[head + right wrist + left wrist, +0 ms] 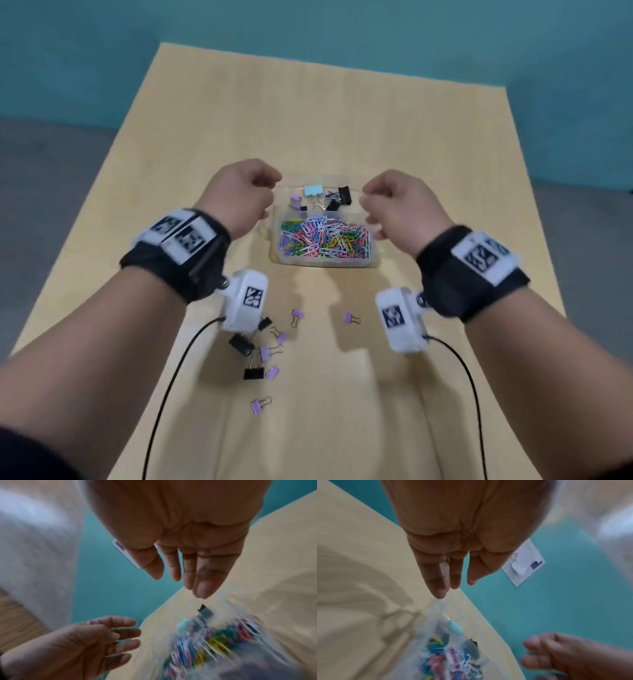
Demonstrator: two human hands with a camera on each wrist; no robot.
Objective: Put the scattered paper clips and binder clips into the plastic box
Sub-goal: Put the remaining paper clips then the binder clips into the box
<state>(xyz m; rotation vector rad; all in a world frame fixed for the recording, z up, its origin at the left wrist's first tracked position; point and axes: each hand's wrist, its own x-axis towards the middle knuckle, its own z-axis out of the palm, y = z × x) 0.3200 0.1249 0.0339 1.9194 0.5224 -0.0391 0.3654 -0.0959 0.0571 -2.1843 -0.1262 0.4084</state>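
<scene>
hands, left (241,195) and right (399,205), hover beside the plastic box (323,260), each grip relaxed, empty.

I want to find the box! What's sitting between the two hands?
The clear plastic box, holding colourful paper clips and some binder clips, lies between the left hand and right hand; the head view shows it.

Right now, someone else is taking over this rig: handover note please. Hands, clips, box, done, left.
Left hand: empty, fingers relaxed, beside the plastic box on its left.
Right hand: empty, fingers relaxed, on the box's right.
Done: paper clips fill the near compartment; a few binder clips, including a light blue one, lie in the far compartment.
Left: loose binder clips on the table, a purple and black cluster at near left, plus a single purple one.
</scene>
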